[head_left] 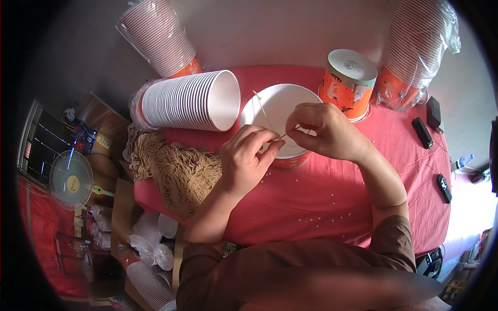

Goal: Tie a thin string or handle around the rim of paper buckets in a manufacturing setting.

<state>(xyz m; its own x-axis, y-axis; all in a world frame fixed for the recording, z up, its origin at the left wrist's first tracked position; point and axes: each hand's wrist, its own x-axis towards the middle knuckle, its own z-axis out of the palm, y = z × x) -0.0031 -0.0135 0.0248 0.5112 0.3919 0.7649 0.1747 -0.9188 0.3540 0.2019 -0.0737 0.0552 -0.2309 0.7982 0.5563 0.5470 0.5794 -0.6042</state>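
Observation:
Both hands meet over a paper bucket (280, 94) with a white inside and an orange outside, standing upright on the table. My left hand (246, 158) pinches a thin tan cord (264, 111) between thumb and fingers, close to the bucket's near rim. My right hand (332, 132) is closed in a pinch on the same cord, a little to the right. One end of the cord sticks up above the left fingers, across the bucket's opening. Whether the cord is knotted between the fingertips is too small to tell. A heap of tan cords (179, 173) lies left of my left hand.
A nested stack of white buckets (179, 102) lies on its side at left. An orange bucket (348, 88) stands upside down at back right. Wrapped stacks (158, 41) rise behind. Small white bits (317, 220) dot the red tablecloth (285, 207). A remote (444, 188) lies at right.

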